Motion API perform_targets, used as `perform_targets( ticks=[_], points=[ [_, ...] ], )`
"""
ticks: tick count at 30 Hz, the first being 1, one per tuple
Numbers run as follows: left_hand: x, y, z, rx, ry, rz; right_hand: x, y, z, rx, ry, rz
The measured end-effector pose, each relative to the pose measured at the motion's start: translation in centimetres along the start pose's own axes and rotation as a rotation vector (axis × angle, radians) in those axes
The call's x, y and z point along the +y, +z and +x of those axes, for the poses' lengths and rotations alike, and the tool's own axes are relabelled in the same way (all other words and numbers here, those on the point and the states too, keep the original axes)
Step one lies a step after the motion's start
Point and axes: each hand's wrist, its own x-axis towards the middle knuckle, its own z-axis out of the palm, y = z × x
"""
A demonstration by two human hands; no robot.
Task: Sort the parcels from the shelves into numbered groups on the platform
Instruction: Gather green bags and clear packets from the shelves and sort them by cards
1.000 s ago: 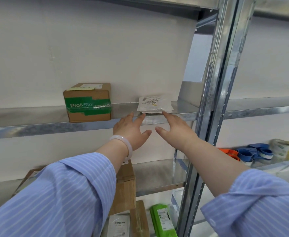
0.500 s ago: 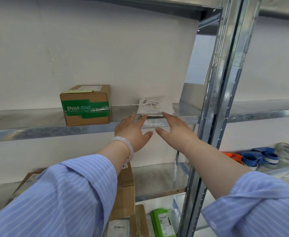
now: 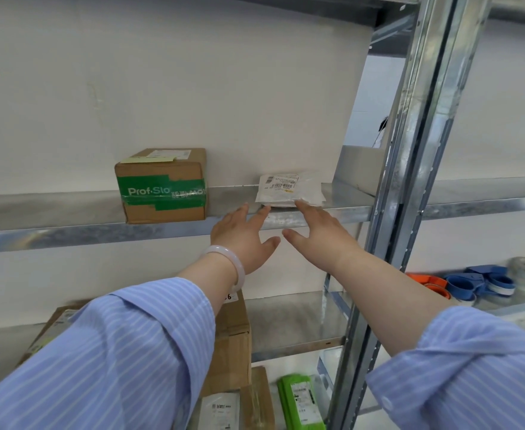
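A flat white parcel bag (image 3: 289, 190) with a barcode label lies on the upper metal shelf (image 3: 53, 209). Both arms reach up to it. My left hand (image 3: 244, 235) is spread just below the bag's front left corner, its fingertips at the shelf edge. My right hand (image 3: 315, 232) has straight fingers, and its fingertips touch the bag's front right edge. Neither hand grips anything. A cardboard box (image 3: 163, 186) with green tape stands on the same shelf to the left.
A steel upright (image 3: 410, 181) rises just right of my right arm. On the lower shelf stands a large brown carton (image 3: 233, 339). Below it lie a brown parcel (image 3: 256, 398) and a green parcel (image 3: 301, 401). Tape rolls (image 3: 478, 282) sit on the right-hand shelf.
Both hands have edged slightly upward toward the white bag. The view has shifted a little; nothing has been lifted.
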Motion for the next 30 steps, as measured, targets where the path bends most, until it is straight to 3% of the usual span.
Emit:
perform_targets(
  ticks=[30],
  points=[
    [-6.3,-2.9,-5.1,0.018,-0.012,0.052,-7.7,2.7,-1.8,-0.04,-0.07,0.007]
  ],
)
